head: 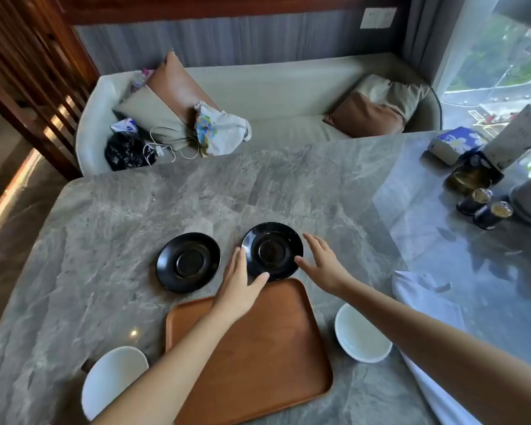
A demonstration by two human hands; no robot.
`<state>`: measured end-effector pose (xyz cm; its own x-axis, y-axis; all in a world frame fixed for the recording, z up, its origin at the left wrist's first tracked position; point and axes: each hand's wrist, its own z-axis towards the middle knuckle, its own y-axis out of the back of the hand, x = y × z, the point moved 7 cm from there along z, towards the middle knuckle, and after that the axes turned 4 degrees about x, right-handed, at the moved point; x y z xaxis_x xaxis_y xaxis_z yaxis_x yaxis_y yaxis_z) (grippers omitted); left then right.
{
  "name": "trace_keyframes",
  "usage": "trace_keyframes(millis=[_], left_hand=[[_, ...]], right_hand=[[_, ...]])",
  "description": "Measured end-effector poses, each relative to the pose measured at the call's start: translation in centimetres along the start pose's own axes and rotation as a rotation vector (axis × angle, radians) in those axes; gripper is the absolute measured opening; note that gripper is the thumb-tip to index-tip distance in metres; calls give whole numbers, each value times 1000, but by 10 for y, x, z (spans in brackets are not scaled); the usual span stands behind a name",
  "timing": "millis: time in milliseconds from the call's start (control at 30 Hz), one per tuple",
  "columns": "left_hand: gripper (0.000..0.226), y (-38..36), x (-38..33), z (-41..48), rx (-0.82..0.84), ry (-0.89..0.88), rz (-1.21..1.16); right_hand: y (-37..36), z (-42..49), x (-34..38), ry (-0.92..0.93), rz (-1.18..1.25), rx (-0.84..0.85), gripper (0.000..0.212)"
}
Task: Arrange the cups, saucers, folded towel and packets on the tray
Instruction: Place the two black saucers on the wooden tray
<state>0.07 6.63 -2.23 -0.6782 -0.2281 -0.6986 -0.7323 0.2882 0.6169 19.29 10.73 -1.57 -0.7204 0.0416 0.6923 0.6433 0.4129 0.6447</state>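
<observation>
Your left hand (238,282) lay flat along the black saucer (272,250), straight fingers at its left rim, your right hand (322,265) splayed loose at its right rim, saucer sat at the tray's (258,348) far edge

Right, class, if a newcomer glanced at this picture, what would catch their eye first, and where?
The left hand and right hand flank a glossy black saucer at the far edge of the wooden tray. A second black saucer lies to its left on the marble table. White cups stand beside the tray: left cup, right cup.
</observation>
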Motion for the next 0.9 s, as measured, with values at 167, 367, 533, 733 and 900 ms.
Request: trace_keyframes(millis=[167, 367, 533, 733, 900], left_hand=[[64, -1, 34, 15, -186, 281, -359], [50, -6, 51, 33, -221, 390, -510], [39, -11, 54, 48, -236, 431, -602], [28, -16, 55, 53, -248, 454, -680], [26, -15, 58, 54, -246, 453, -635]], right_hand=[[-4, 17, -36, -210, 230, -164, 47], [-23, 32, -59, -389, 454, -151, 31], [-36, 41, -65, -427, 417, -172, 22], [-42, 44, -66, -436, 448, -213, 9], [-44, 43, -66, -433, 503, -213, 9]])
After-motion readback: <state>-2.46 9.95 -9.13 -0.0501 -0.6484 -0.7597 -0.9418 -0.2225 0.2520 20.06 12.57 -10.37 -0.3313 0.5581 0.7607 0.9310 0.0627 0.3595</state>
